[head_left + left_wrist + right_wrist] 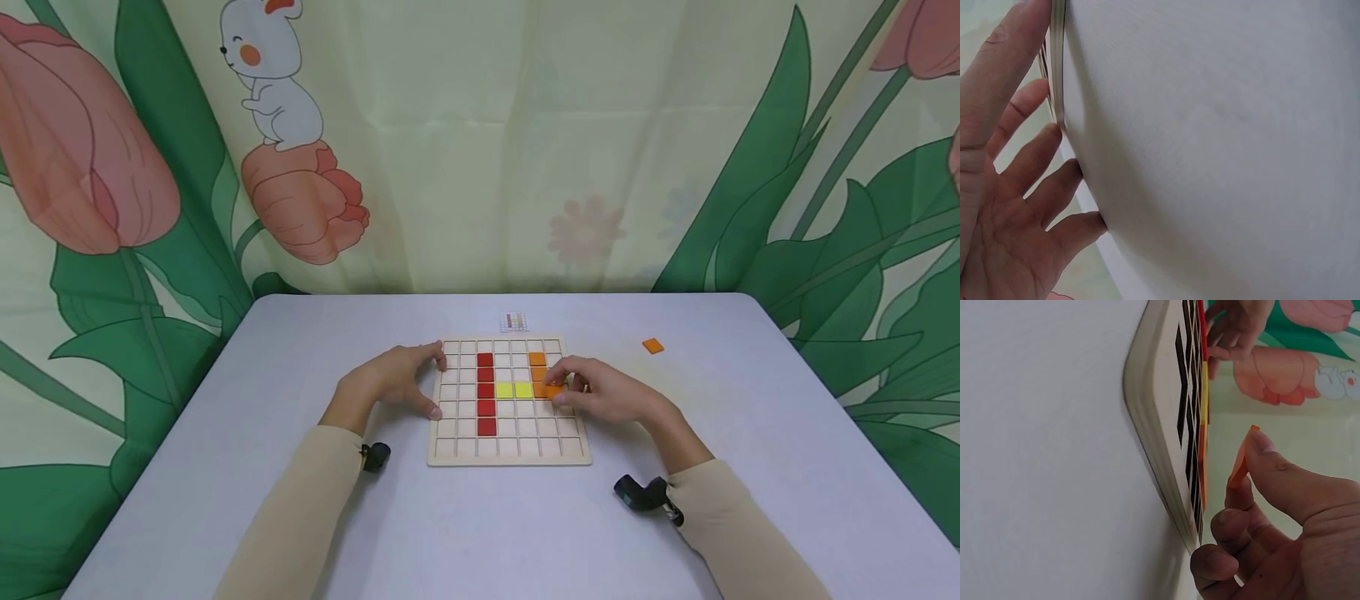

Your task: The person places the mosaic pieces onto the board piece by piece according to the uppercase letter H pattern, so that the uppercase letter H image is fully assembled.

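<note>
A pale wooden grid board (510, 460) lies in mid-table. A column of red tiles (486, 408) and two yellow tiles (513, 390) sit in its cells, along with orange tiles (537, 360) near its right side. My right hand (611, 392) pinches one orange tile (1242, 457) between thumb and finger; the right wrist view has it raised over the board's surface. With thumb and fingers spread, my left hand (386, 379) touches the board's left edge. The left wrist view shows several fingertips (1094, 220) of that hand resting on the white tabletop.
Beyond the board's far edge lies a small card (513, 322) printed with a coloured grid pattern. One loose orange tile (653, 346) is on the table at the back right. A curtain (480, 167) with flowers and a rabbit hangs behind the table.
</note>
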`<state>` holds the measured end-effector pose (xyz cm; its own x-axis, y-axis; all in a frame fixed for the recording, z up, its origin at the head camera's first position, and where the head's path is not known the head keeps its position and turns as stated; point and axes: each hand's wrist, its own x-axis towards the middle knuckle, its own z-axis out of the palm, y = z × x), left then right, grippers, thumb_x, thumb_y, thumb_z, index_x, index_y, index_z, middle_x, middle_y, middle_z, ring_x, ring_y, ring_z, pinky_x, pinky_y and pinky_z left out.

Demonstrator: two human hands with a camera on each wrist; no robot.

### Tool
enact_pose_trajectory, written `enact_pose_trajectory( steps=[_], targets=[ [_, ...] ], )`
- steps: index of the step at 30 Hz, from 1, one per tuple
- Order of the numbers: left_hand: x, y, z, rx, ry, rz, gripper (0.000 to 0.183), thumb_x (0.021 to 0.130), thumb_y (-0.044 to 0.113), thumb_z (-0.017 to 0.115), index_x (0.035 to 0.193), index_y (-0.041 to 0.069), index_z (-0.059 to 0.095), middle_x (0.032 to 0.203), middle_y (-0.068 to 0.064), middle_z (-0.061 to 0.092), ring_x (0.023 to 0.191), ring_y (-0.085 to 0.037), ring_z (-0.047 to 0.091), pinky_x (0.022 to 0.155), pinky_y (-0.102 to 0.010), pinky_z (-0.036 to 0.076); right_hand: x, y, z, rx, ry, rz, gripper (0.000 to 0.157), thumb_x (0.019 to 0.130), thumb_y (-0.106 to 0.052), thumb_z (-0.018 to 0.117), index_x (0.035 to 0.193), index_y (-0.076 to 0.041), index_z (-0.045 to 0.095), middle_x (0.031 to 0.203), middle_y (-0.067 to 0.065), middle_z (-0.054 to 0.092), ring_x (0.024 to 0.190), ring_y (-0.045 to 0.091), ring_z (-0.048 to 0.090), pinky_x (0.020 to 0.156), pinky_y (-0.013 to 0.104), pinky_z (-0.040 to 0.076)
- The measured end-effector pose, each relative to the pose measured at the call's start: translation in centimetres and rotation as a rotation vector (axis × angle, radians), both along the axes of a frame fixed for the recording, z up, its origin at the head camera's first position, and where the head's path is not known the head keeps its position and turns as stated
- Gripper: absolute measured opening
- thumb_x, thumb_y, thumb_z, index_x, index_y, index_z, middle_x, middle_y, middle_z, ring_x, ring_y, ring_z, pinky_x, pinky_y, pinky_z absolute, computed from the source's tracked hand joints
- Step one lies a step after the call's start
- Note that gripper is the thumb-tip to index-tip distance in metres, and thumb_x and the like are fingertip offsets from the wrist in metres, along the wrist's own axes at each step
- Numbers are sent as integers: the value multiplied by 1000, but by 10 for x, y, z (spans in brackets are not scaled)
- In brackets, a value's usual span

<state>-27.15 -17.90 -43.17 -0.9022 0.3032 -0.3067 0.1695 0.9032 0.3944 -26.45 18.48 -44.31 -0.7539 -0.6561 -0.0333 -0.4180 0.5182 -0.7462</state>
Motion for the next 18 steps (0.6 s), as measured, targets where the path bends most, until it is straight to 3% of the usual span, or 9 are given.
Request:
enact_pose_trajectory(
  steps=[6, 18],
  targets=[
    [1, 0, 1, 7, -1, 1, 69, 63, 43, 99, 117, 35, 56, 165, 0, 36, 135, -24, 46, 111, -48, 41, -1, -7, -5, -11, 2, 35, 26, 95, -20, 76, 119, -17, 66, 109, 1, 62, 81, 20, 54, 72, 26, 45],
    [2, -1, 2, 6, -14, 12, 71, 63, 45, 98, 118, 36, 55, 156, -2, 45, 130, -24, 48, 110, -48, 42, 0, -15, -9, 4, 24, 3, 26, 90, -22, 81, 113, -17, 69, 98, 1, 62, 79, 19, 51, 68, 26, 42]
  ],
)
